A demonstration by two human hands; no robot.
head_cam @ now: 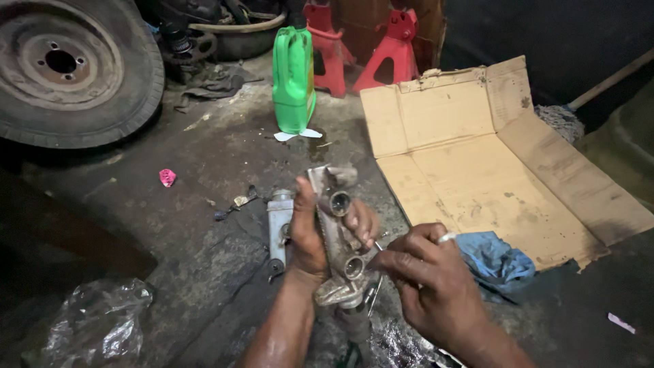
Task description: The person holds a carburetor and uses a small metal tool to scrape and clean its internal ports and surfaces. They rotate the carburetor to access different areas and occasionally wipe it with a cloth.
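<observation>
The left hand (310, 235) is wrapped around a long, dirty grey metal part with two round holes (338, 232), holding it up over the dark, oily floor (204, 225). The thumb lies along one side and the fingertips peek out on the other side, so the fingers are curled tight on it. The palm hides the middle of the part, and its bottom end is hard to make out against the wet floor.

The right hand (432, 283) is just beside the lower hole. Its fingers are pinched together on a thin little metal pin (377, 247), but most of the pin is hidden by the fingers. There is a pale ring on one finger.

A second grey metal block (279, 218) lies on the floor behind the left hand, partly covered by it. A crumpled blue rag (497, 259) sits by a flat brown cardboard sheet (477, 170). Farther back stand a green plastic jug (293, 78), two red metal stands (385, 51) cut off at the top, and an old car wheel (68, 68) cut off at the corner. A clear plastic bag (99, 324) lies at the lower left.
</observation>
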